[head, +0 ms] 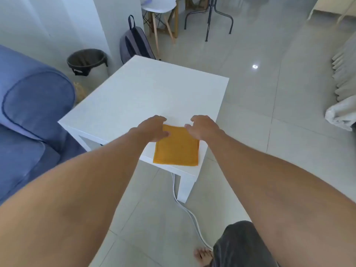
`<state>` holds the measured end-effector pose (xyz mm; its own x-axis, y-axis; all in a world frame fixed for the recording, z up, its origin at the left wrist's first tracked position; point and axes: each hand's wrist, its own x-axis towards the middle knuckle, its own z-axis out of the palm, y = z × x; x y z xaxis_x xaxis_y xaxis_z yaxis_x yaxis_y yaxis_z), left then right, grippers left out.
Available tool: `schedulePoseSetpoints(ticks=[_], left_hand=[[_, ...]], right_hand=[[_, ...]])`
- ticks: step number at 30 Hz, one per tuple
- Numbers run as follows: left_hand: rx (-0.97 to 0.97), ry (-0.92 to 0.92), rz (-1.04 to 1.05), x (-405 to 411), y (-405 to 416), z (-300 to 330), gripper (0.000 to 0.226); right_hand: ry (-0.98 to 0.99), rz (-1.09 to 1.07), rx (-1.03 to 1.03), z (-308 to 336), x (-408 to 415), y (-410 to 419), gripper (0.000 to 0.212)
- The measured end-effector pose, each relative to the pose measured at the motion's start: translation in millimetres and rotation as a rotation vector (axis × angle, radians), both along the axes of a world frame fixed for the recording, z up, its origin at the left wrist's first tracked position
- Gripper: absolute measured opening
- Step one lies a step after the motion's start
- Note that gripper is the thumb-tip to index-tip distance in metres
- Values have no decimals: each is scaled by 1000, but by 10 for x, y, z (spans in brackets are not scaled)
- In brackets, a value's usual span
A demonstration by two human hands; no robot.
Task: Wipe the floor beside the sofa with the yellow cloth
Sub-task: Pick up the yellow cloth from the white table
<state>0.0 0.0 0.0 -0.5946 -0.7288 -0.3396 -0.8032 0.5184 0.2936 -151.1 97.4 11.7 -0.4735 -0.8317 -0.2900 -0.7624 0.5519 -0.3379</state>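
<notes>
Yellow cloth (pixel 177 149) lies folded flat, roughly square, on the near right corner of the white counter (pixel 146 93), its near edge just at the counter's edge. Both hands are over the cloth's far edge. Left hand (pixel 152 130) sits on the far left corner, fingers (pixel 163 134) curled loosely, thumb touching the fabric; no pinch closed on it. Right hand (pixel 204 128) is at the far right corner, fingers (pixel 189 126) bent and spread a little, nothing held; whether they touch the cloth, cannot tell.

Blue sofa (pixel 32 116) is on the left, its arm just beside the counter. Tiled floor (pixel 260 116) runs right and near. A white cable (pixel 185 209) trails on the floor from under the counter's near leg toward a bare foot (pixel 202 256). Far left: a dark bin (pixel 86 61) and a grey backpack (pixel 134 43) against the wall. Far: a white chair (pixel 159 6).
</notes>
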Motion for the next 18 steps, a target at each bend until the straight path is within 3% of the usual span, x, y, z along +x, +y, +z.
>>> schedulePoseSetpoints(ticks=[5, 8, 11, 14, 18], left_hand=[[-111, -9, -62, -87, -113, -391, 79], [-182, 34, -38, -108, -159, -432, 62], [-230, 61, -22, -121, -69, -428, 36], [-273, 100, 11, -96, 44, -394, 24], [-281, 261, 99, 65, 234, -212, 29]], right_hand=[[119, -14, -238, -619, 57, -32, 43], [150, -29, -396, -774, 123, -20, 43], [97, -8, -403, -775, 194, 19, 40], [79, 31, -366, -619, 212, 46, 32], [156, 124, -322, -410, 327, 151, 45]])
